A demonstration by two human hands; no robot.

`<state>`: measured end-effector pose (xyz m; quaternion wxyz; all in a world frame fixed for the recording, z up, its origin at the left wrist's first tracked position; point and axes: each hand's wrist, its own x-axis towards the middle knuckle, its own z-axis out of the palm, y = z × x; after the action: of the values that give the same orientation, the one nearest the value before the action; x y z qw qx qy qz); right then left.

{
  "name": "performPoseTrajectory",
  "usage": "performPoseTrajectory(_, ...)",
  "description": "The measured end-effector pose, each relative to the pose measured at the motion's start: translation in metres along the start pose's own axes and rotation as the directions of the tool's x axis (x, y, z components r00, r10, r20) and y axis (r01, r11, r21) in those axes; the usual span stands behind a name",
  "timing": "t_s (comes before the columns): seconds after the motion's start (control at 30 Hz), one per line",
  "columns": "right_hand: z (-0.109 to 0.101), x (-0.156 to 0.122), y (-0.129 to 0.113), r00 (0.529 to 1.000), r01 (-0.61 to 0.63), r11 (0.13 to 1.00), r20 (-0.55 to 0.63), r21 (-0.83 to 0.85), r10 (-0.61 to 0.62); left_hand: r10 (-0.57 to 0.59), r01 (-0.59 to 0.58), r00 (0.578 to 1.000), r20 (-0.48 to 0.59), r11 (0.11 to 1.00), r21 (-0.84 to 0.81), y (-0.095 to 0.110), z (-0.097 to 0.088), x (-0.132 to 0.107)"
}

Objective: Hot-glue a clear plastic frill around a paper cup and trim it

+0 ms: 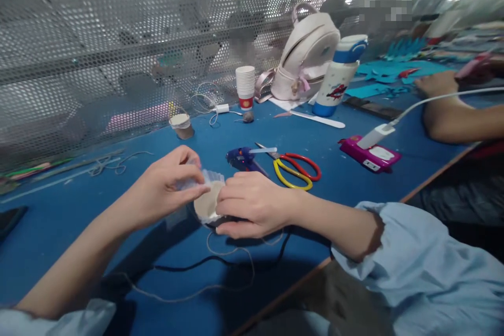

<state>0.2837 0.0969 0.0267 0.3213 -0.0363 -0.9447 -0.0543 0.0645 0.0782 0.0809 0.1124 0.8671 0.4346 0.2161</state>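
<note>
Between my hands is a small round cream-coloured cup point(205, 203) with a sheer pleated strip point(212, 175) along its far rim. My left hand point(169, 181) pinches the sheer strip between thumb and fingers at the cup's left side. Curled around the cup's right side, my right hand point(255, 205) steadies it; its fingertips partly hide the cup. Thin string point(197, 294) trails from near the cup over the table. Just beyond my right hand lie a dark blue glue gun point(242, 157) with a glue stick in it and scissors point(295, 170) with red and yellow handles.
On the blue table point(79, 231) stand a small twine-topped pot point(181, 126), stacked paper cups point(245, 86), a bottle point(338, 76) and a backpack point(309, 52). A pink power strip point(370, 153) with a white cable sits rightward, near another person's arm point(449, 110). A perforated metal screen point(129, 37) borders the back.
</note>
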Motion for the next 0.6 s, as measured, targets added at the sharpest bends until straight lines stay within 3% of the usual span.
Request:
performPoseTrajectory(0.17,0.000,0.000,-0.001,1.000,-0.001,1.000,0.020,-0.001,0.001,-0.102,0.103,0.995,0.015,0.985,-0.138,-0.002,0.008,0.012)
performPoseTrajectory(0.33,-0.024,-0.003,-0.003,0.977,0.054,0.978,-0.214,0.204,-0.009,-0.260,0.257,0.965,0.029,0.919,-0.298,-0.004,0.013,0.011)
performPoseTrajectory(0.43,-0.046,-0.016,-0.002,0.956,-0.015,0.922,-0.264,0.388,0.126,-0.293,0.293,0.955,0.055,0.888,-0.354,-0.005,0.015,0.011)
performPoseTrajectory(0.53,-0.062,-0.035,0.004,0.948,-0.277,0.859,-0.023,0.430,0.317,-0.310,0.314,0.948,0.074,0.865,-0.391,-0.006,0.016,0.011)
performPoseTrajectory(0.57,-0.064,-0.040,0.008,0.908,-0.413,0.835,0.096,0.363,0.407,-0.314,0.318,0.946,0.078,0.859,-0.401,-0.006,0.016,0.011)
performPoseTrajectory(0.6,-0.065,-0.045,0.013,0.840,-0.542,0.798,0.207,0.263,0.502,-0.315,0.321,0.945,0.084,0.853,-0.411,-0.007,0.017,0.011)
